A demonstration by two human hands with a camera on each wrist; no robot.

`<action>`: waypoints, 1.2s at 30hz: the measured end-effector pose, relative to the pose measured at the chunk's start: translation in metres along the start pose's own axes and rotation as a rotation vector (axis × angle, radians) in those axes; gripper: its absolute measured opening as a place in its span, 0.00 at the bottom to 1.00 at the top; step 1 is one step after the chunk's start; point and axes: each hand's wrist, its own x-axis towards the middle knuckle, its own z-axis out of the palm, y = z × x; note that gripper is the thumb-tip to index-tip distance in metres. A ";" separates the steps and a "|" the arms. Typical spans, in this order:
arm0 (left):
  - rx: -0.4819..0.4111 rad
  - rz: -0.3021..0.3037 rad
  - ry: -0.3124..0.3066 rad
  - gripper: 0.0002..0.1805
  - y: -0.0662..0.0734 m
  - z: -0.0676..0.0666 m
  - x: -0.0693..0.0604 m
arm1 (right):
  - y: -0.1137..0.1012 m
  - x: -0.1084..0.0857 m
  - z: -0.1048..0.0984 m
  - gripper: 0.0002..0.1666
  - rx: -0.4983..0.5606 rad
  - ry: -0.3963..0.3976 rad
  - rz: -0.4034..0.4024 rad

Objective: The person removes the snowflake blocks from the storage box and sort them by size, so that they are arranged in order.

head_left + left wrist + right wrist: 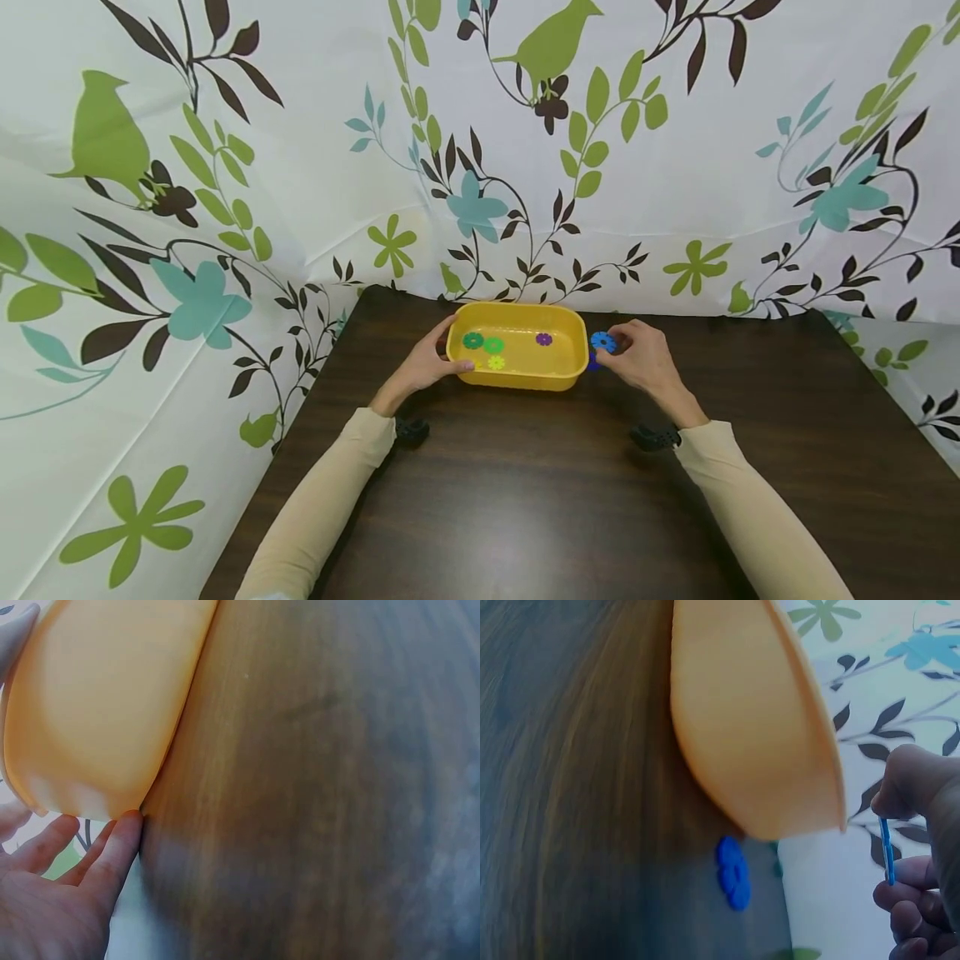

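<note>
Your left hand (427, 362) has the yellow tub (517, 380) by its left end, just below the middle of the head view: thumb over the near rim, fingers against the end wall. Left wrist view agrees, fingertips touching the wall at lower left. Your right hand (647, 357), right of centre, is pinching the light blue flower (602, 341) between thumb and fingers; right wrist view has it edge-on at the right side of the frame, off the table and apart from the tub. Under it, the dark blue flower (735, 874) rests on the table (510, 483), lower centre in that view, just beside the tub's right end; in the head view your fingers and the held piece partly cover it. Four flowers show clearly inside the tub: dark green flower (472, 340) and bright green flower (493, 345) side by side in the left half, yellow-green flower (496, 362) just below them, purple flower (543, 339) on its own in the right half. Tub sits upright near the table's far edge, patterned cloth (315, 125) behind it filling the upper frame. Both your sleeves (318, 508) are pale, entering from the bottom.
</note>
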 end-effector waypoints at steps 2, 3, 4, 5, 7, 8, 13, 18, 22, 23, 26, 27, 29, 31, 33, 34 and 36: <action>0.000 -0.003 0.003 0.60 0.000 0.000 0.000 | 0.006 -0.002 -0.001 0.21 -0.001 0.005 0.000; 0.003 -0.005 0.004 0.60 0.001 0.000 0.000 | 0.009 -0.003 -0.001 0.21 -0.003 0.006 -0.001; 0.006 -0.005 0.001 0.61 0.001 0.000 0.000 | 0.012 -0.004 -0.001 0.21 -0.004 0.007 0.000; 0.006 -0.006 -0.001 0.61 0.001 0.000 0.000 | 0.015 -0.005 -0.001 0.21 -0.007 0.007 0.002; 0.011 -0.006 -0.005 0.61 0.000 -0.001 0.000 | 0.022 -0.007 0.000 0.21 -0.015 0.000 0.006; 0.013 -0.004 -0.006 0.61 0.000 -0.001 0.000 | 0.025 -0.007 0.000 0.21 -0.018 -0.005 0.011; 0.008 0.000 -0.006 0.61 -0.001 -0.001 0.001 | 0.037 -0.009 0.004 0.21 -0.030 -0.056 0.041; -0.001 0.005 -0.004 0.60 -0.001 0.000 0.000 | 0.045 -0.009 0.009 0.22 -0.037 -0.101 0.059; 0.000 0.014 -0.004 0.60 -0.001 0.000 0.000 | 0.049 -0.009 0.012 0.22 -0.044 -0.126 0.060; 0.001 0.017 -0.005 0.60 -0.001 0.000 0.001 | 0.050 -0.009 0.013 0.22 -0.047 -0.132 0.060; 0.001 0.019 -0.004 0.60 0.000 0.000 0.001 | 0.053 -0.009 0.014 0.23 -0.057 -0.153 0.074; 0.004 0.017 -0.004 0.60 0.000 0.000 0.001 | 0.054 -0.010 0.014 0.23 -0.059 -0.160 0.080; 0.006 0.013 -0.005 0.60 0.000 0.000 0.001 | 0.055 -0.010 0.015 0.23 -0.062 -0.175 0.092; 0.009 0.009 -0.005 0.60 0.000 0.000 0.001 | 0.056 -0.011 0.015 0.23 -0.063 -0.186 0.098; 0.011 0.008 -0.006 0.60 -0.001 0.000 0.001 | 0.056 -0.010 0.015 0.23 -0.060 -0.195 0.100; 0.010 0.009 -0.005 0.60 -0.001 0.000 0.001 | 0.056 -0.010 0.015 0.23 -0.059 -0.201 0.102; 0.009 0.009 -0.004 0.60 -0.001 0.000 0.000 | 0.056 -0.009 0.015 0.23 -0.054 -0.212 0.113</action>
